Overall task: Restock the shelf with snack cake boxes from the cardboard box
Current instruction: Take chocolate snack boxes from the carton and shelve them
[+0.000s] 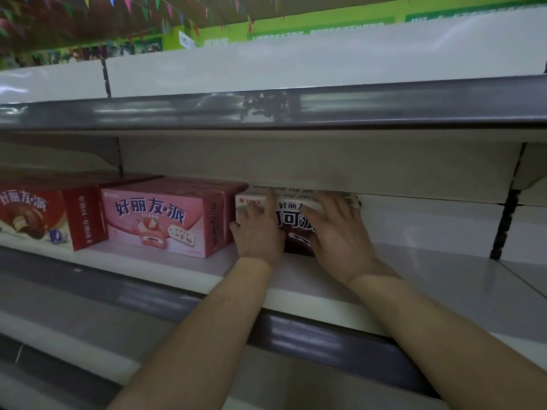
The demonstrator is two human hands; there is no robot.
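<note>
Left to right on the shelf (444, 276): red box (44, 214), pink box (165, 217), then the white cocoa box (296, 223) we're seating, tight beside the pink one. Left hand (257, 229) and right hand (337, 235) lie flat on its front, fingers straight, nothing gripped. We judge best: push evenly with both palms, keep it square, slide until the face lines up with its neighbours. Our hands cover most of its front; what's behind it is hidden, and the cardboard box is out of frame.

head: worn on person | faces forward, slightly down | close to shelf (414, 279)
</note>
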